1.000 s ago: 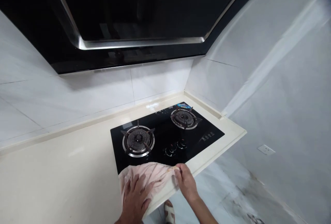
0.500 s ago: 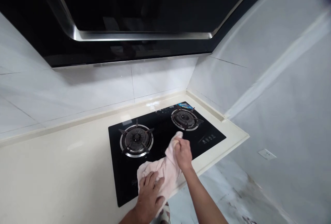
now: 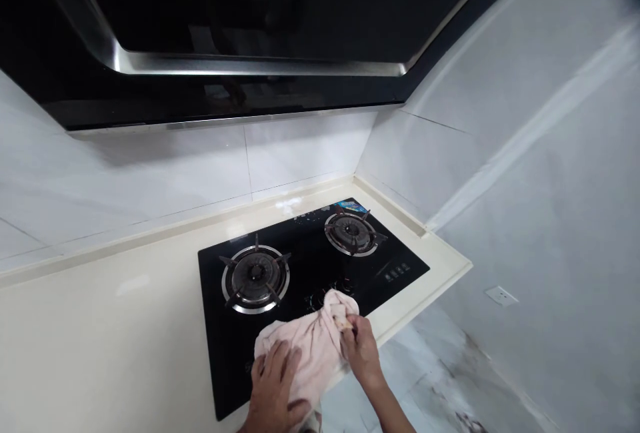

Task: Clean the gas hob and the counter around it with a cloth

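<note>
A pale pink cloth (image 3: pixel 309 346) is spread over the front edge of a black glass gas hob (image 3: pixel 305 253), and part of it hangs over the counter edge. My left hand (image 3: pixel 274 379) lies flat on the cloth's left part, fingers stretched out. Farther right, my right hand (image 3: pixel 361 347) is closed on a bunched part of the cloth, where a small whitish tag shows. Just beyond the bunched cloth are the dark control knobs (image 3: pixel 345 285), partly covered. The left burner (image 3: pixel 256 274) and right burner (image 3: pixel 351 231) lie behind my hands.
A cream countertop (image 3: pixel 115 333) surrounds the hob, ending at a front edge above a marbled floor (image 3: pixel 420 379). Low overhead hangs a black range hood (image 3: pixel 250 96). White tiled walls close the back and right; a socket (image 3: pixel 501 295) sits on the right wall.
My right hand has drawn its bunch of cloth back from near the right burner toward the front edge, uncovering the knobs. My left hand stays on the cloth. The view has shifted slightly.
</note>
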`<state>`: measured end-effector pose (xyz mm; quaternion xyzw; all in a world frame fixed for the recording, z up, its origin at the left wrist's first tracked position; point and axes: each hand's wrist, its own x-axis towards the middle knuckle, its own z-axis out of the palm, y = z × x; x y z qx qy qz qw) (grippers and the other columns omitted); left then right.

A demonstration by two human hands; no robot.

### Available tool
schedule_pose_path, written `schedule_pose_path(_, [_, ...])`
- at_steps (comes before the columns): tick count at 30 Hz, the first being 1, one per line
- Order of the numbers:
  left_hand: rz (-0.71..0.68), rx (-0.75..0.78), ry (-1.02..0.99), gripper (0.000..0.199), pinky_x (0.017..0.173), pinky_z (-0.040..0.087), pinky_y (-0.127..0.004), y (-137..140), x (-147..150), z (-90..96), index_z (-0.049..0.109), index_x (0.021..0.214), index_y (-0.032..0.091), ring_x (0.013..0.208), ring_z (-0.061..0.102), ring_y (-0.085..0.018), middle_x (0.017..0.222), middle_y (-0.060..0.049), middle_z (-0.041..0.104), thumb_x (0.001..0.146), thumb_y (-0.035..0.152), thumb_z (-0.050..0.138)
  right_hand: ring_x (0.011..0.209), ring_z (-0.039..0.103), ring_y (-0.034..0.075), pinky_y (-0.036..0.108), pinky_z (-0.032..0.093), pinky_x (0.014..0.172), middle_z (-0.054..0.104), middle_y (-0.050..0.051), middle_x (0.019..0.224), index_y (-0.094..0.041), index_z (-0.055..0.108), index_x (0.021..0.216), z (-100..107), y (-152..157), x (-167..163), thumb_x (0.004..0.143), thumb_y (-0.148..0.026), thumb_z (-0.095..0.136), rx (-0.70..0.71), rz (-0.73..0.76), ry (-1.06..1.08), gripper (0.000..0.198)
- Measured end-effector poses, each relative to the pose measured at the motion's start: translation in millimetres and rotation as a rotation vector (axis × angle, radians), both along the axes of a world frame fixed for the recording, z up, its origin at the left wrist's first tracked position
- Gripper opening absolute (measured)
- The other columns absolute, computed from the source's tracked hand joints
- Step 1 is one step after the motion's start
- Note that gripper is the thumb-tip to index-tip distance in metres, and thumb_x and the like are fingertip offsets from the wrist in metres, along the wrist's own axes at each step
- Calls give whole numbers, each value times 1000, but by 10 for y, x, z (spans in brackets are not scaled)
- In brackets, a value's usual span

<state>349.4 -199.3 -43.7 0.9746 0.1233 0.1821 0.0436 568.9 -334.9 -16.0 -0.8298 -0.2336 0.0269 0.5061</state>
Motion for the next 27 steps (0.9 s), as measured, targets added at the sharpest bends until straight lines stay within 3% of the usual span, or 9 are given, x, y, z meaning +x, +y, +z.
schedule_pose_path(4, [115,-3,27,77,101,28,-49,24,-130,-153,55,138,27,131,43,-38,147,-14,49,76,71,61,66,58,18,31,50,62,61,2,80,-21,54,97,-75,-415,124,83,-52,49,120,-340,203,34])
schedule_pose_path(6, [127,-10,32,77,100,30,-50,44,-148,-157,56,137,28,133,40,-39,148,-14,47,74,72,61,66,60,17,30,50,61,62,2,84,-21,53,100,-45,-494,244,83,-49,48,175,-469,224,33])
schedule_pose_path(10, [31,-20,22,67,98,33,-47,87,-41,-28,54,137,32,133,40,-37,149,-10,48,77,59,64,72,60,18,30,50,64,61,4,91,-20,49,110,107,-403,654,84,-46,43,271,-655,111,38])
schedule_pose_path(13, [-125,-37,67,60,102,32,-44,33,168,89,51,138,35,132,42,-32,148,-5,50,80,46,63,78,58,18,31,49,70,59,6,97,-18,50,112,244,-267,1129,85,-47,38,246,-693,35,42])
schedule_pose_path(16, [-229,-87,127,51,105,30,-44,-98,424,163,55,133,35,131,43,-29,146,-2,52,82,41,61,92,57,22,36,47,82,59,10,105,-17,53,111,341,-130,1662,83,-47,37,177,-628,-17,44])
schedule_pose_path(20, [-275,-165,255,46,106,30,-45,-218,656,221,56,128,34,132,41,-28,148,-2,49,82,37,59,94,57,23,37,46,85,63,9,101,-18,62,99,278,99,2132,74,-46,48,21,-327,-28,39])
schedule_pose_path(23, [-296,-194,267,47,105,31,-44,-194,698,235,53,132,34,130,41,-28,149,-2,47,86,41,57,98,57,25,39,47,87,64,11,102,-19,65,94,98,238,2179,68,-39,56,-91,-126,-20,34])
schedule_pose_path(27, [-304,-209,247,61,99,35,-39,-114,701,175,44,143,33,122,45,-28,143,-5,51,88,57,55,106,58,29,46,45,95,62,16,113,-16,65,102,-69,242,2084,68,-32,54,-182,55,-29,39])
